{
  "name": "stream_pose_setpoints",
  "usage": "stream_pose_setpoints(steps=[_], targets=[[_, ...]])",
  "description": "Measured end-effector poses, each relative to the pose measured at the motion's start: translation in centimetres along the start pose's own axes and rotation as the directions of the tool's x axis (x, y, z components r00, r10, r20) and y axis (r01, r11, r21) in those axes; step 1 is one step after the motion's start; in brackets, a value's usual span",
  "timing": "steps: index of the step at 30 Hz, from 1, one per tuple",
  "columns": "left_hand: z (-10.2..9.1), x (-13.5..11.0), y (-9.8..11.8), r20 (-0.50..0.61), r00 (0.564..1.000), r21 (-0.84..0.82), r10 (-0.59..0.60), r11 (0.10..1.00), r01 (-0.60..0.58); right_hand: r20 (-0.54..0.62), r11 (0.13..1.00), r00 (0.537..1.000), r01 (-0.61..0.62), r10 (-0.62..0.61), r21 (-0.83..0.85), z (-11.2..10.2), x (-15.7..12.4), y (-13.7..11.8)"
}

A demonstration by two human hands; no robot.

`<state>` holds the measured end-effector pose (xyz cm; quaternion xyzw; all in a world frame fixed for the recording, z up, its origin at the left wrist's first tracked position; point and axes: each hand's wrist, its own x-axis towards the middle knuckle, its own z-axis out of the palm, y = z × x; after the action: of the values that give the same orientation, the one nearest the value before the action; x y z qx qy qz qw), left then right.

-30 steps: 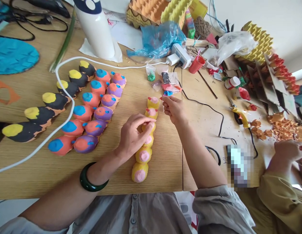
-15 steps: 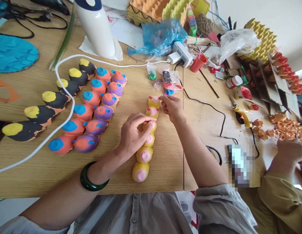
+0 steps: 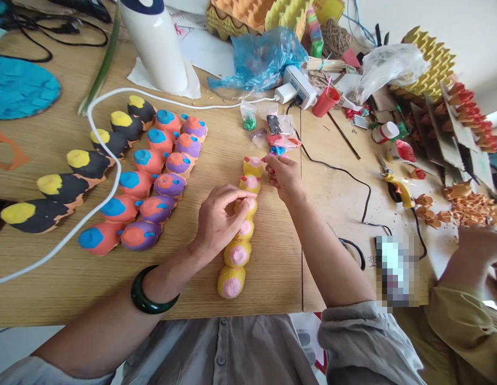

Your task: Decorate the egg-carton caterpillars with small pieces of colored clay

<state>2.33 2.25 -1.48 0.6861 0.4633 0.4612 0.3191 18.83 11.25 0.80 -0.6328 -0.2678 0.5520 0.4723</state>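
A strip of yellow egg-carton cups (image 3: 234,253) lies lengthwise before me, each cup capped with a pink dab. Small red pieces sit beside the pink on the farthest two cups. My right hand (image 3: 284,175) is at the far end, thumb and finger pinched on a small red piece of clay (image 3: 263,159) at the edge of the last cup. My left hand (image 3: 221,218), below a dark green bangle (image 3: 154,291), hovers over or touches the middle cups. Its thumb and forefinger come together there; whatever they hold is hidden.
Painted carton strips in black-yellow (image 3: 64,190), coral-blue (image 3: 128,184) and purple-orange (image 3: 170,184) lie to the left, crossed by a white cable (image 3: 117,176). Small clay bags (image 3: 278,125) sit beyond. To the right are a glue gun (image 3: 398,187), a blurred phone-like object (image 3: 395,272) and another person's hand (image 3: 479,243).
The view has shifted very slightly. My right fingertips have moved a touch to the right, off the pink of the far cup; my left hand stays almost where it was.
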Motion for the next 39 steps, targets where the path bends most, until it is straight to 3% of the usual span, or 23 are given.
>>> stream_pose_setpoints(steps=[7, 11, 14, 22, 29, 31, 34, 37, 39], targets=[[0.1, 0.0, -0.1, -0.006, 1.000, -0.001, 0.004, 1.000, -0.004, -0.028, 0.996, 1.000, 0.005, -0.007, -0.090, 0.6, 0.0, -0.1], [-0.1, 0.0, 0.1, -0.014, 1.000, 0.001, 0.010, 1.000, -0.010, -0.038, 0.971, 0.992, 0.109, -0.120, -0.213, 0.6, 0.6, 0.7], [-0.2, 0.0, 0.3, -0.011, 1.000, 0.009, -0.002, 1.000, 0.002, -0.047, 0.925, 0.964, 0.236, -0.262, -0.298, 0.1, 1.2, 1.4], [-0.1, 0.1, 0.3, -0.030, 0.999, 0.001, 0.012, 1.000, -0.012, 0.025, 0.822, 0.879, 0.456, -0.477, -0.341, -1.9, 0.9, 2.7], [-0.3, 0.1, 0.6, -0.022, 0.999, 0.014, -0.028, 1.000, 0.028, 0.134, 0.698, 0.820, 0.549, -0.557, -0.458, -1.4, -0.4, 3.4], [-0.3, 0.1, 0.6, -0.028, 0.999, 0.013, -0.021, 1.000, 0.022, 0.115, 0.723, 0.830, 0.535, -0.545, -0.438, -1.3, -0.5, 3.1], [-0.4, 0.2, 0.6, -0.044, 0.999, 0.014, -0.013, 1.000, 0.014, 0.025, 0.840, 0.896, 0.425, -0.443, -0.337, -1.6, -0.7, 2.5], [-0.5, 0.4, 0.7, -0.071, 0.997, 0.006, 0.000, 1.000, 0.001, -0.073, 0.945, 0.952, 0.281, -0.296, -0.165, -2.3, -1.3, 1.6], [-0.6, 0.5, 0.5, -0.109, 0.994, -0.008, -0.003, 1.000, 0.002, -0.076, 0.973, 0.970, 0.228, -0.229, -0.024, -3.0, -1.8, 1.1]])
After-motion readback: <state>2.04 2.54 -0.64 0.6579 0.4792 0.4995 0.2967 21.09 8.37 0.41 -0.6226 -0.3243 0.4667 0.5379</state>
